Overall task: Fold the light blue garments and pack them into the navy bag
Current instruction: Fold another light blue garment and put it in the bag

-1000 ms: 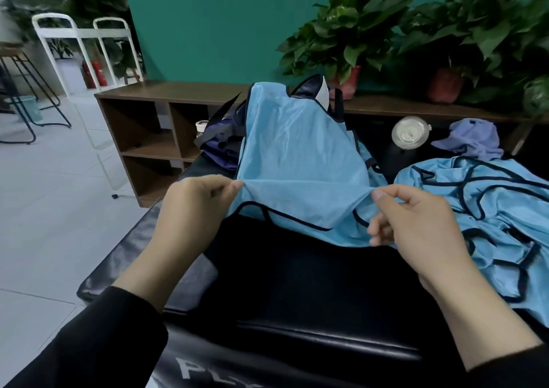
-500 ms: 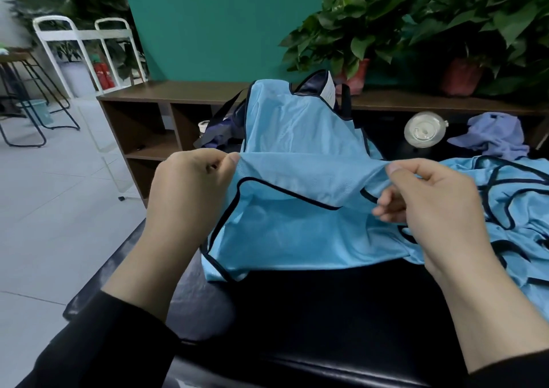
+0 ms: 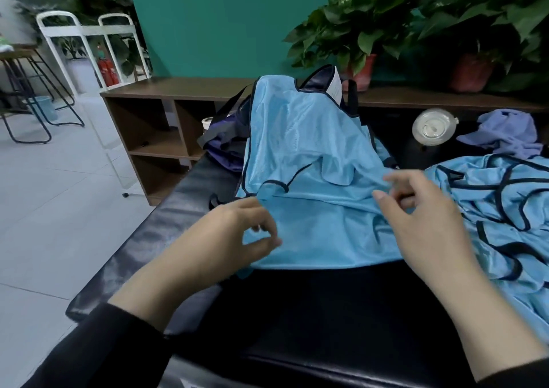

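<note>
A light blue garment (image 3: 312, 227) with dark trim lies folded on the black padded bench (image 3: 297, 313). Its upper part drapes over the navy bag (image 3: 225, 146) standing behind it. My left hand (image 3: 234, 239) hovers over the garment's left edge with thumb and fingers loosely curled and a gap between them. My right hand (image 3: 421, 224) is at the right end of the fold and pinches the cloth there, though it is blurred. A pile of more light blue garments (image 3: 499, 206) lies at the right.
A low wooden shelf (image 3: 154, 126) runs behind the bench, with potted plants (image 3: 356, 31) on top. A clear lidded container (image 3: 433, 126) and a lilac cloth (image 3: 505, 132) sit at the back right. White chairs (image 3: 74, 48) and tiled floor are to the left.
The held fold has come down onto the bench, so the garment's lower half now lies flat. My left hand has loosened its pinch and both hands have dropped lower.
</note>
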